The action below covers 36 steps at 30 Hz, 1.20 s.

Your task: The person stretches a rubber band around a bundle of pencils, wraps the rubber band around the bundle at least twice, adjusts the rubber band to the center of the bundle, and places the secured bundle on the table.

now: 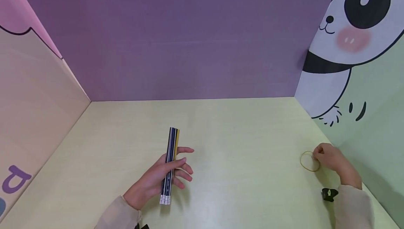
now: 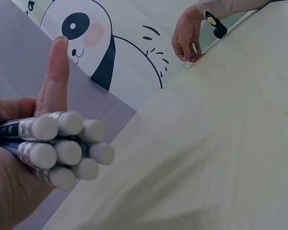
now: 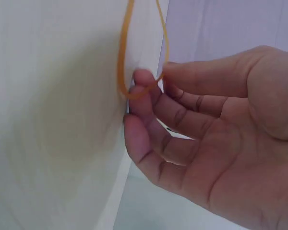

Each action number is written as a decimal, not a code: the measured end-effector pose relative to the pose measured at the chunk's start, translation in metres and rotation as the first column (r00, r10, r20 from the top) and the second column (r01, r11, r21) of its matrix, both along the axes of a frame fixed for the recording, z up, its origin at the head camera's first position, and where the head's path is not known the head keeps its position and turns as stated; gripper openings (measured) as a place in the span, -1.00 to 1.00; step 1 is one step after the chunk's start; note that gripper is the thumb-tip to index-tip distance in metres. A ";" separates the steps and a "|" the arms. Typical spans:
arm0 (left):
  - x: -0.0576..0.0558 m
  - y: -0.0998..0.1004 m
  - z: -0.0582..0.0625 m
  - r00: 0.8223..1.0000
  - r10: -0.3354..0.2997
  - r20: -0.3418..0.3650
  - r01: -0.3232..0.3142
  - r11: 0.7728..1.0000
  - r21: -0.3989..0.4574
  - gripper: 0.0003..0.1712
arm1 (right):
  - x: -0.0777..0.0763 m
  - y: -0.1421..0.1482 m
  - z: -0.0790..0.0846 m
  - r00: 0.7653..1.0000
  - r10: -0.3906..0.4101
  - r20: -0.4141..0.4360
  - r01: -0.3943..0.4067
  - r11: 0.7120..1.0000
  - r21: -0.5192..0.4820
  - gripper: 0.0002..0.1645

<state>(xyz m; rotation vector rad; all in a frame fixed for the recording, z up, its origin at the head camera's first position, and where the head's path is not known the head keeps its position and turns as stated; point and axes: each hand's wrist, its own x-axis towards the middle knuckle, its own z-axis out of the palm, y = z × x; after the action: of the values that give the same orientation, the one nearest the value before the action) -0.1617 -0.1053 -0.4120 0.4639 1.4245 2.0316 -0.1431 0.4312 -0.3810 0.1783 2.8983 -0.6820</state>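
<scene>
A bundle of pencils [image 1: 169, 148], dark striped with one yellow side showing, stands nearly lengthwise in my left hand [image 1: 159, 174]. The thumb crosses over the bundle and holds it against the palm, while the other fingers reach out past it. Several white eraser ends [image 2: 68, 152] with silver ferrules face the left wrist camera. Over at the right, my right hand [image 1: 328, 157] pinches a yellow-orange rubber band [image 3: 121, 62] between thumb and fingertips. In the head view the loop hangs to the left of those fingers, close to the tabletop.
The pale wooden tabletop [image 1: 240, 173] is bounded by a purple back wall [image 1: 195, 39], a pinkish left wall [image 1: 34, 88] and a green right wall [image 1: 378, 116] with a panda drawing. My right hand is close to that right wall.
</scene>
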 end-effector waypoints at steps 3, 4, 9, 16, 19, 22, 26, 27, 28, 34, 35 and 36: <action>-0.001 0.000 0.000 1.000 0.007 0.009 -0.007 1.000 -0.008 -0.53 | 0.000 -0.001 0.000 1.000 0.000 -0.008 0.000 0.999 -0.042 -0.83; -0.001 0.000 0.000 1.000 0.012 0.013 -0.012 1.000 -0.014 -0.52 | -0.001 -0.002 -0.001 1.000 -0.008 -0.014 0.007 0.998 -0.056 -0.84; -0.001 -0.001 0.000 0.999 0.031 0.031 -0.031 0.999 -0.027 -0.50 | -0.003 -0.005 -0.003 0.992 -0.045 -0.122 0.003 0.947 -0.322 -0.70; 0.000 0.000 0.001 0.998 0.032 0.046 -0.033 0.999 0.009 -0.56 | -0.003 -0.008 -0.004 0.969 0.057 -0.240 -0.243 0.401 -0.883 -0.63; 0.001 0.000 0.002 0.999 0.032 0.043 -0.033 0.999 0.010 -0.57 | -0.004 -0.010 -0.003 0.964 0.104 -0.246 -0.264 0.229 -0.937 -0.55; 0.001 0.000 0.002 0.998 0.032 0.045 -0.033 0.999 0.009 -0.58 | -0.005 -0.012 -0.003 0.960 0.129 -0.247 -0.263 0.124 -0.957 -0.52; 0.002 0.000 0.004 0.999 0.026 0.045 -0.026 1.000 0.010 -0.62 | -0.007 -0.015 -0.005 0.956 0.130 -0.263 -0.273 0.073 -0.959 -0.53; 0.002 0.000 0.004 0.999 0.025 0.047 -0.025 1.000 0.010 -0.62 | -0.007 -0.017 -0.005 0.957 0.117 -0.264 -0.274 0.080 -0.958 -0.57; 0.002 0.000 0.004 0.999 0.024 0.048 -0.025 1.000 0.010 -0.62 | -0.007 -0.017 -0.005 0.960 0.103 -0.262 -0.271 0.089 -0.958 -0.60; 0.002 0.000 0.003 0.998 0.029 0.051 -0.029 1.000 0.001 -0.62 | -0.008 -0.024 -0.002 0.969 0.050 -0.242 -0.247 0.191 -0.950 -0.65; 0.002 0.000 0.003 0.998 0.029 0.051 -0.029 1.000 -0.001 -0.62 | -0.008 -0.025 -0.002 0.967 0.053 -0.248 -0.254 0.204 -0.945 -0.64; 0.002 0.000 0.004 0.998 0.029 0.051 -0.029 1.000 -0.001 -0.63 | -0.008 -0.026 -0.002 0.964 0.057 -0.258 -0.265 0.219 -0.939 -0.62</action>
<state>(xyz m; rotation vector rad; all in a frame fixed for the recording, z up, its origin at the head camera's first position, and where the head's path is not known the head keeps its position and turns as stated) -0.1595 -0.1051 -0.4085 0.3902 1.4089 2.0513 -0.1507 0.4052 -0.3835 -0.3739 1.9124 -2.3609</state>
